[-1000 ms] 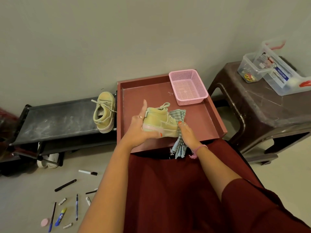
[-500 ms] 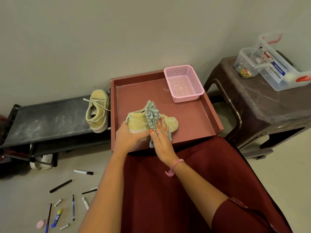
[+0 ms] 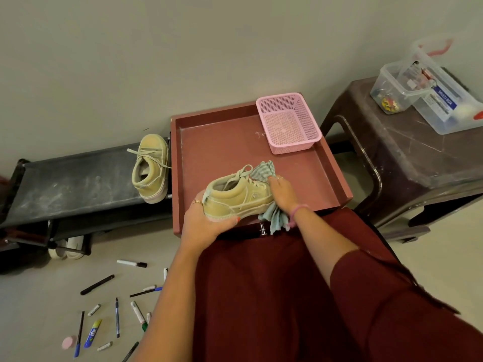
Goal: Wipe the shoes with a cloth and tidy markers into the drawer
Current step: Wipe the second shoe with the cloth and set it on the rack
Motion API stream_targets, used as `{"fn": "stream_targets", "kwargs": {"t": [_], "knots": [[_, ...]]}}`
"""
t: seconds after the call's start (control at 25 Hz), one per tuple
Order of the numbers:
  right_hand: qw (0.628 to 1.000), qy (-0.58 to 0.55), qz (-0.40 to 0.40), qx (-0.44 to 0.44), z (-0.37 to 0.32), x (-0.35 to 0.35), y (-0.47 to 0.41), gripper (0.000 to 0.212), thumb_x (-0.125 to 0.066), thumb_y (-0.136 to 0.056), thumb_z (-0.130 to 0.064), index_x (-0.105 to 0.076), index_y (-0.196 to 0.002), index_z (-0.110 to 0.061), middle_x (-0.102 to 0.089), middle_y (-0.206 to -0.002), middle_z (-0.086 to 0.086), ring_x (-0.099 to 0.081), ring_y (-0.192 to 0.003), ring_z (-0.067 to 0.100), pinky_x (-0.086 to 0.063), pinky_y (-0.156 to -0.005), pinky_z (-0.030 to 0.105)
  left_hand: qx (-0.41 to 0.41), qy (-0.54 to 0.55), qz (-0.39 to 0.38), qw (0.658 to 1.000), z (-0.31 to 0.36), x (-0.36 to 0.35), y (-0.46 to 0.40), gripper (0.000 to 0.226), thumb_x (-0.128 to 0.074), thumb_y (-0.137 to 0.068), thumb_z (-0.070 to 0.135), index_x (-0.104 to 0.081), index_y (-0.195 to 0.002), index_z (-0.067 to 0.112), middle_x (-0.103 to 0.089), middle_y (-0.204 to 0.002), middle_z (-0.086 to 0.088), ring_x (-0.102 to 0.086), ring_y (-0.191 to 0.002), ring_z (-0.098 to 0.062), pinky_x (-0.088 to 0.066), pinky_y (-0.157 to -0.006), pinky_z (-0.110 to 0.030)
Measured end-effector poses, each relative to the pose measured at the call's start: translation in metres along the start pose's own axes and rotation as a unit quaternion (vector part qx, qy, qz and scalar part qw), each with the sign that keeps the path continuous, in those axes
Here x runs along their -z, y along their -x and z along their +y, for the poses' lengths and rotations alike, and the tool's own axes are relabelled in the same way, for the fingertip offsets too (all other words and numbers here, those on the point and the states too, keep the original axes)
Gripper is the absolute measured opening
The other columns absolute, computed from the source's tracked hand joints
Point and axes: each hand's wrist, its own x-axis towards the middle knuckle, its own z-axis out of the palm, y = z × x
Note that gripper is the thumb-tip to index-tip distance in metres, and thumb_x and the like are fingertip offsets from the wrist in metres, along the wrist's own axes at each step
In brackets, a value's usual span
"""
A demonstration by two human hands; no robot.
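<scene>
My left hand [image 3: 202,220] grips the heel and sole of an olive-green shoe [image 3: 235,198], held over the front of the open reddish drawer [image 3: 222,142]. My right hand [image 3: 283,195] presses a checked blue-green cloth [image 3: 264,169] against the shoe's toe; the cloth's loose end hangs below my wrist. The second olive shoe [image 3: 150,169] stands on the black rack [image 3: 70,184] to the left. Several markers and pens [image 3: 132,263] lie scattered on the floor at lower left.
A pink mesh basket [image 3: 288,122] sits in the drawer's far right corner. A dark brown stool [image 3: 407,165] at right carries clear plastic boxes [image 3: 428,92]. White shoes [image 3: 66,248] sit under the rack. My dark red skirt [image 3: 287,296] fills the lower middle.
The right hand slid the cloth from the middle of the shoe to its toe end. The left hand shifted its grip under the heel and sole.
</scene>
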Motion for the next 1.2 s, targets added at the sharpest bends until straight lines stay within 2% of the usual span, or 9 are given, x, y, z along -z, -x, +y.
{"fn": "stream_targets", "kwargs": {"t": [0.12,0.24,0.36,0.64,0.76,0.84,1.0,1.08,1.2], "knots": [[0.997,0.052,-0.051,-0.01,-0.009,0.004,-0.015,0.03,-0.036,-0.093,-0.021,-0.055,-0.071,-0.015,-0.057,-0.083,0.002,-0.049,-0.085,0.018,-0.036,-0.078,0.034,-0.021,0.006,-0.002,1.0,-0.009,0.0,0.001,0.074,-0.092,-0.051,0.029,-0.054,-0.107,0.058,-0.065,-0.11,0.024,-0.062,-0.101,0.005,-0.047,-0.08,-0.006],[0.994,0.037,-0.072,0.067,-0.003,-0.014,0.003,0.038,-0.036,-0.094,-0.03,-0.07,-0.106,-0.019,-0.056,-0.124,-0.008,-0.035,-0.125,0.005,-0.018,-0.111,0.034,-0.039,0.004,0.0,0.999,-0.023,-0.001,0.001,0.077,-0.092,-0.052,0.03,-0.054,-0.114,0.054,-0.064,-0.113,0.023,-0.062,-0.104,0.004,-0.047,-0.083,-0.007],[0.987,0.027,-0.059,0.149,0.02,-0.01,0.025,0.042,-0.036,-0.098,-0.036,-0.057,-0.131,-0.022,-0.045,-0.144,-0.006,-0.027,-0.136,0.0,-0.003,-0.117,0.027,-0.041,0.007,0.0,0.999,-0.034,-0.002,0.0,0.08,-0.093,-0.052,0.026,-0.054,-0.118,0.047,-0.065,-0.116,0.017,-0.062,-0.107,0.001,-0.05,-0.087,-0.014],[0.957,0.19,-0.042,0.213,0.032,0.015,-0.004,0.043,-0.036,-0.103,-0.027,-0.045,-0.141,-0.011,-0.041,-0.149,0.004,-0.022,-0.144,0.014,-0.016,-0.119,0.032,-0.055,-0.01,-0.011,0.998,-0.044,-0.006,-0.019,0.078,-0.093,-0.055,0.018,-0.054,-0.118,0.043,-0.064,-0.117,0.013,-0.059,-0.109,0.002,-0.044,-0.091,-0.008],[0.977,0.131,-0.004,0.168,0.018,0.009,-0.015,0.037,-0.036,-0.102,-0.023,-0.061,-0.124,-0.007,-0.053,-0.137,0.006,-0.036,-0.138,0.022,-0.023,-0.116,0.03,-0.044,-0.002,-0.016,0.999,-0.051,-0.009,-0.021,0.076,-0.093,-0.056,0.016,-0.056,-0.122,0.029,-0.065,-0.117,0.008,-0.06,-0.109,-0.001,-0.045,-0.093,-0.012],[0.976,0.144,-0.031,0.162,0.004,0.008,-0.025,0.038,-0.036,-0.101,-0.027,-0.066,-0.115,-0.008,-0.06,-0.129,0.006,-0.043,-0.132,0.025,-0.023,-0.114,0.03,-0.043,0.007,-0.013,0.999,-0.055,-0.011,-0.02,0.075,-0.092,-0.057,0.013,-0.055,-0.121,0.028,-0.065,-0.115,0.009,-0.061,-0.108,0.0,-0.044,-0.09,-0.009],[0.92,0.272,-0.162,0.231,0.0,0.014,-0.025,0.041,-0.036,-0.102,-0.035,-0.052,-0.136,-0.019,-0.041,-0.147,-0.008,-0.021,-0.141,0.003,-0.001,-0.119,0.037,-0.039,0.018,-0.013,0.999,-0.063,-0.011,-0.023,0.076,-0.092,-0.057,0.009,-0.056,-0.124,0.014,-0.065,-0.117,0.003,-0.06,-0.109,-0.003,-0.045,-0.092,-0.012],[0.904,0.279,-0.164,0.28,0.011,0.026,-0.022,0.039,-0.038,-0.102,-0.03,-0.049,-0.138,-0.016,-0.039,-0.146,-0.009,-0.019,-0.138,-0.002,-0.004,-0.119,0.033,-0.033,0.02,-0.014,0.999,-0.064,-0.012,-0.023,0.077,-0.092,-0.057,0.009,-0.055,-0.125,0.01,-0.064,-0.118,0.001,-0.06,-0.11,-0.003,-0.044,-0.092,-0.011],[0.92,0.256,-0.13,0.266,0.027,0.052,-0.023,0.039,-0.043,-0.101,-0.022,-0.049,-0.137,-0.009,-0.041,-0.148,0.003,-0.025,-0.141,0.007,-0.019,-0.119,0.033,-0.019,0.034,-0.008,0.999,-0.066,-0.014,-0.02,0.078,-0.092,-0.057,0.008,-0.054,-0.125,0.011,-0.064,-0.118,0.001,-0.06,-0.11,-0.002,-0.045,-0.092,-0.011]]}}
